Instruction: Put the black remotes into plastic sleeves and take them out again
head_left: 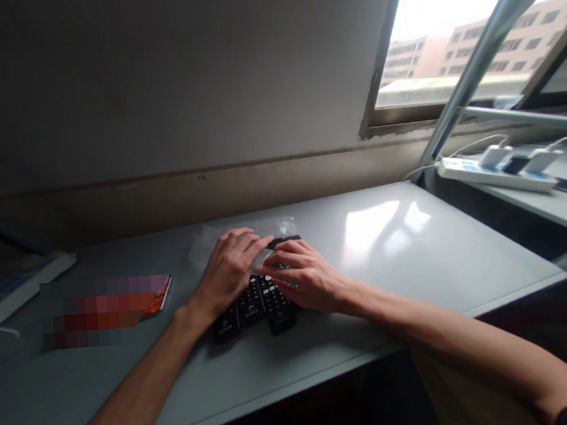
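Both hands rest palm-down on a cluster of black remote controls [258, 301] lying side by side near the middle of the pale grey surface [412, 242]. Left hand [229, 268]: forearm enters from the lower left, wrist straight, fingers loosely spread and curved over the upper ends of the remotes, the fingertips reaching a small piece of clear film [262, 259] that lies across them. Right hand [302, 276]: forearm enters from the lower right, crossing the front edge of the surface, fingers extended leftward so that their tips meet those of the left hand over the same film. Neither grip is closed on anything; the fingers lie flat and slightly apart, pressing or touching rather than clasping. At least three remotes show, their rows of small pale buttons visible below the hands, the lower ends fanning out toward the front edge. More crumpled clear plastic [287, 225] lies just beyond the remotes. A phone with a red-orange screen [156, 298] lies to the left, well apart. A white power strip [497, 171] sits on the ledge under the window [456, 38].
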The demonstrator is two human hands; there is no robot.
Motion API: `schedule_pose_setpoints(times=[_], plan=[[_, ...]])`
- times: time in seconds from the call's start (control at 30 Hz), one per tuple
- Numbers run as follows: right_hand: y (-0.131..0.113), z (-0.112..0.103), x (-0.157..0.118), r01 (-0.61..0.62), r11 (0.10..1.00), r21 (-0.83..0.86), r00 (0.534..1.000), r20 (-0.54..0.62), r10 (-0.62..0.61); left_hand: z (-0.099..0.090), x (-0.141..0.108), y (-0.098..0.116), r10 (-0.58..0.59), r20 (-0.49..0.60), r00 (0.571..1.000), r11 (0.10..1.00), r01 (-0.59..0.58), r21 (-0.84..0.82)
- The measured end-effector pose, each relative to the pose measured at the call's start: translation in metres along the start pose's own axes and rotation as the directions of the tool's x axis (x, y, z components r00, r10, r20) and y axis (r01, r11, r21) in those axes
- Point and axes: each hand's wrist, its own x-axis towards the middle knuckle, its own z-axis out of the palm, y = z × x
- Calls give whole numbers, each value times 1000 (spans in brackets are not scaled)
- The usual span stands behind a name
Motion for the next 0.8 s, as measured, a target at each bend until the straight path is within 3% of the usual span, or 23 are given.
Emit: schedule_pose_setpoints(times=[0.13,0.37,0.6,0.7,0.8], plan=[[1,2,2,29,999,27,998,58,-30,-1,-1,-1,25,15,1000,999,-25,-39],[-6,-4,5,-57,998,-34,991,116,61,1,2,4,45,0,999,995,-44,-85],[3,-4,6,-169,985,-21,970,171,170,3,1,1,-99,3,995,993,99,-64],[16,-13,7,-387,918,-84,895,204,396,4,1,-1,-104,18,994,989,106,-104],[38,-26,2,-605,768,-211,725,253,640,3,1,1,-88,12,996,990,89,-107]])
